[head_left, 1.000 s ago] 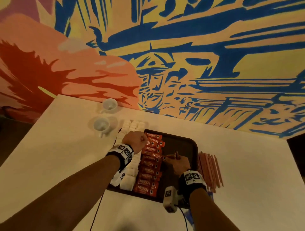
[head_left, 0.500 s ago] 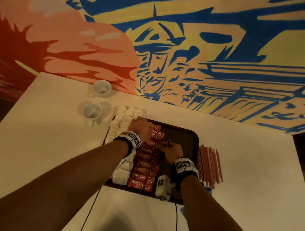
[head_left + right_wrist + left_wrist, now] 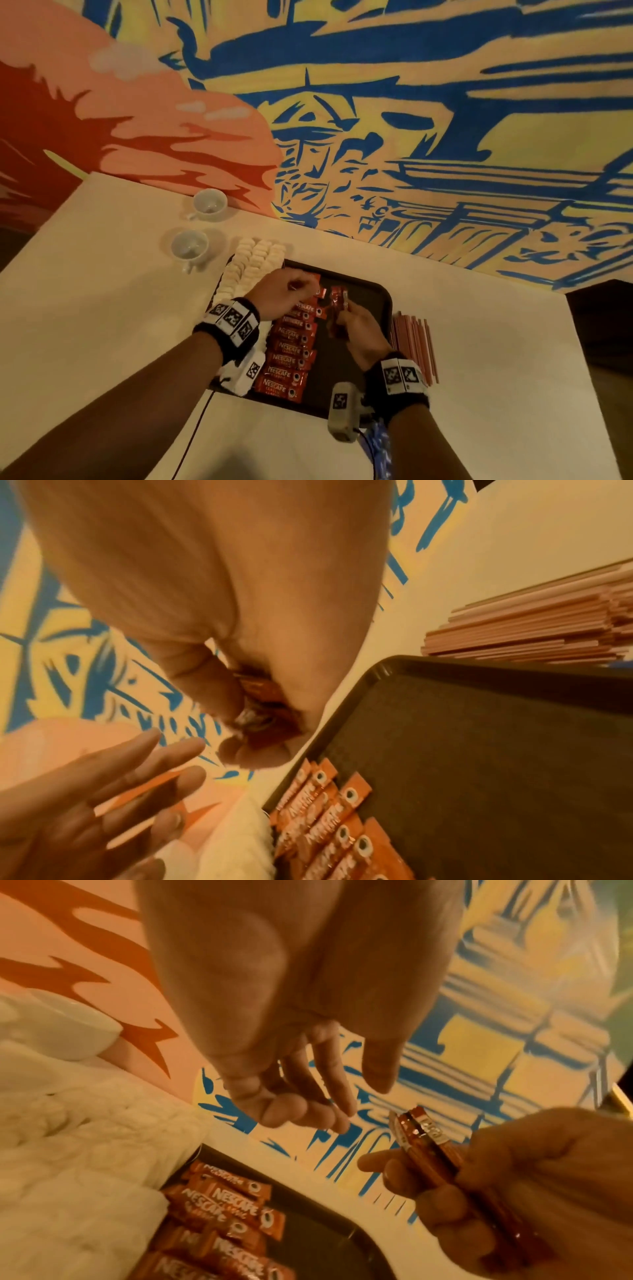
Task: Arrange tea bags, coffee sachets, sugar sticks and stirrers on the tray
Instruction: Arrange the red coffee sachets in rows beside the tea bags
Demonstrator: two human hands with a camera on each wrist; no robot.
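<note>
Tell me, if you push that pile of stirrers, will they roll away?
Probably not far. The stirrers look flat and thin, so they'd likely slide and fan out. They sit loose on the table, stacked, so the top ones may slip off first.

"NESCAFE" in white letters on the red coffee sachets [image 3: 287, 356] lined up on the tray [image 3: 383, 301]
</note>
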